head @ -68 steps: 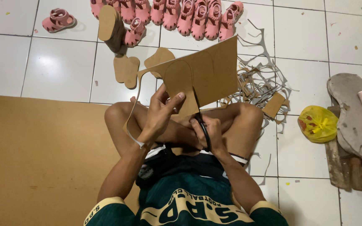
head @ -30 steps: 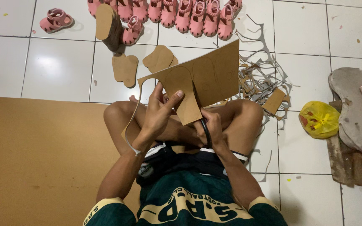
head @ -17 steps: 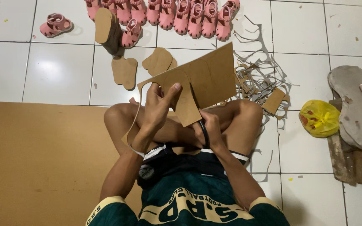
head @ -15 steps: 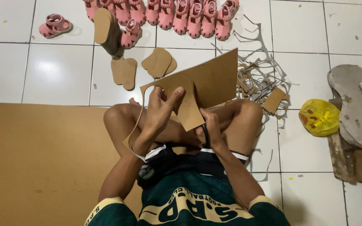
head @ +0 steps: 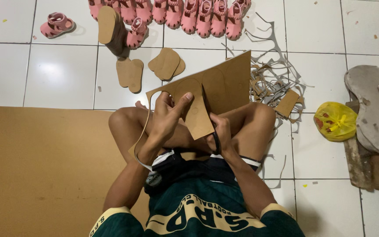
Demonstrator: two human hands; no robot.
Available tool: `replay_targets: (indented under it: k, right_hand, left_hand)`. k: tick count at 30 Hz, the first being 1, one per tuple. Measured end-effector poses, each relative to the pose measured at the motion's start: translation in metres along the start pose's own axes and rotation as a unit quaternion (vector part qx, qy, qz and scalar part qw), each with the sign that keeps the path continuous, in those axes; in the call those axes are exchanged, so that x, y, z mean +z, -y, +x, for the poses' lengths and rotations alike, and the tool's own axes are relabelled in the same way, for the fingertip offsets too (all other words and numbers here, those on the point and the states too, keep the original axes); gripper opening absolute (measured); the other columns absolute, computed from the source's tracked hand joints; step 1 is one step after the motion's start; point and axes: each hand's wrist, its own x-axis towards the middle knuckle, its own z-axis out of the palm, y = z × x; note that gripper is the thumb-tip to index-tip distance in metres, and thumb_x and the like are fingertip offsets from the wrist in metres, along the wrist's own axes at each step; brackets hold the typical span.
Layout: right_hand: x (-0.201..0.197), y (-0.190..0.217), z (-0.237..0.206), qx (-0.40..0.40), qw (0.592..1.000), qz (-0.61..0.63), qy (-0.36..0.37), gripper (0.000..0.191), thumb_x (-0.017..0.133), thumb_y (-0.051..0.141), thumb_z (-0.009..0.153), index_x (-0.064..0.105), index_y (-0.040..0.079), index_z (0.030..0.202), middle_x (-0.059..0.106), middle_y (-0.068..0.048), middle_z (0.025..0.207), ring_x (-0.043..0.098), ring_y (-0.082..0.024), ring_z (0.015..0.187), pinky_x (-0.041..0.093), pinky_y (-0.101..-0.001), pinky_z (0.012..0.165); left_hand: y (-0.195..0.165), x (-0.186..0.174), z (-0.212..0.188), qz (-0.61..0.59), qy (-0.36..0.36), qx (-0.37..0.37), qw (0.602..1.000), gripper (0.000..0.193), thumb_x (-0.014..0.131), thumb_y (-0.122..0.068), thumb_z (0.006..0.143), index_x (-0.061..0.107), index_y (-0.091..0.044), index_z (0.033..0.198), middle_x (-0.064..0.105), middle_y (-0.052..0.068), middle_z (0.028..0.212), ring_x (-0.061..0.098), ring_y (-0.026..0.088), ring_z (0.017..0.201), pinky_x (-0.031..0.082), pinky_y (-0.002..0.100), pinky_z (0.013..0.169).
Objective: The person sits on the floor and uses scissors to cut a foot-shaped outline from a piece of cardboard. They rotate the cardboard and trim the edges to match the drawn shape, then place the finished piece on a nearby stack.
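I sit cross-legged on a tiled floor. My left hand (head: 168,115) grips a brown cardboard sheet (head: 224,83) marked with sole outlines, thumb on its front, holding it over my knees. A thin cut strip curls from the sheet down past my left wrist. My right hand (head: 219,134) is closed around the black handles of scissors (head: 216,141) under the sheet; the blades are hidden behind the cardboard.
Cut brown sole shapes (head: 165,64) lie ahead, with an upright stack (head: 109,27) by a row of small pink sandals (head: 185,15). Cardboard offcuts (head: 272,81) pile at right. A large brown board (head: 40,166) lies left. A yellow bag (head: 335,121) and worn slab (head: 371,114) sit right.
The sheet has been turned slightly in my left hand, whose fingers have shifted on it. My right hand stays with the scissors beneath it.
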Motion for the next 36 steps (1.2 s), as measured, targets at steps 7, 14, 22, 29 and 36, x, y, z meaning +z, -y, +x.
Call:
replay_targets:
  k: [7, 14, 22, 29, 36]
  right_hand:
    - [0.0, -0.008, -0.002, -0.039, 0.999, 0.0, 0.003, 0.037, 0.058, 0.023, 0.074, 0.067, -0.005, 0.096, 0.069, -0.01, 0.072, 0.067, -0.011, 0.066, 0.05, -0.028, 0.056]
    - [-0.004, -0.008, 0.004, 0.028, 0.999, -0.021, 0.001, 0.038, 0.073, 0.033, 0.086, 0.059, -0.002, 0.082, 0.066, -0.009, 0.068, 0.062, -0.01, 0.065, 0.048, -0.0299, 0.056]
    - [-0.004, 0.001, 0.003, 0.016, 1.0, -0.013, -0.01, 0.025, 0.067, 0.022, 0.09, 0.066, -0.003, 0.09, 0.069, -0.007, 0.072, 0.065, -0.01, 0.064, 0.049, -0.0295, 0.056]
    - [-0.004, 0.004, 0.002, 0.008, 1.0, 0.015, -0.001, 0.024, 0.067, 0.018, 0.089, 0.069, -0.005, 0.097, 0.072, -0.01, 0.076, 0.066, -0.012, 0.068, 0.052, -0.0307, 0.058]
    - [-0.003, -0.006, 0.008, 0.041, 0.999, -0.017, -0.004, 0.021, 0.069, 0.015, 0.09, 0.062, -0.005, 0.087, 0.068, -0.013, 0.071, 0.064, -0.015, 0.064, 0.049, -0.0313, 0.057]
  left_hand:
    - [-0.003, 0.001, 0.001, -0.029, 0.006, 0.002, 1.0, 0.044, 0.077, -0.04, 0.09, 0.051, -0.007, 0.078, 0.056, 0.002, 0.062, 0.057, 0.008, 0.052, 0.046, 0.024, 0.042]
    - [-0.015, -0.001, -0.01, 0.032, 0.035, -0.015, 0.999, 0.05, 0.077, -0.045, 0.088, 0.05, -0.006, 0.072, 0.059, 0.006, 0.057, 0.06, 0.011, 0.05, 0.045, 0.024, 0.041]
    - [-0.017, -0.002, -0.008, 0.066, 0.03, -0.022, 0.997, 0.048, 0.079, -0.041, 0.09, 0.054, -0.002, 0.076, 0.057, 0.005, 0.058, 0.057, 0.009, 0.05, 0.044, 0.024, 0.041]
    - [-0.015, 0.001, -0.007, 0.02, 0.007, -0.006, 1.0, 0.049, 0.076, -0.042, 0.091, 0.055, -0.005, 0.065, 0.057, 0.002, 0.054, 0.053, 0.007, 0.046, 0.039, 0.024, 0.039]
    - [-0.015, -0.003, -0.014, 0.09, 0.012, 0.005, 0.996, 0.058, 0.078, -0.043, 0.09, 0.051, -0.006, 0.055, 0.049, 0.001, 0.048, 0.045, 0.007, 0.045, 0.031, 0.027, 0.038]
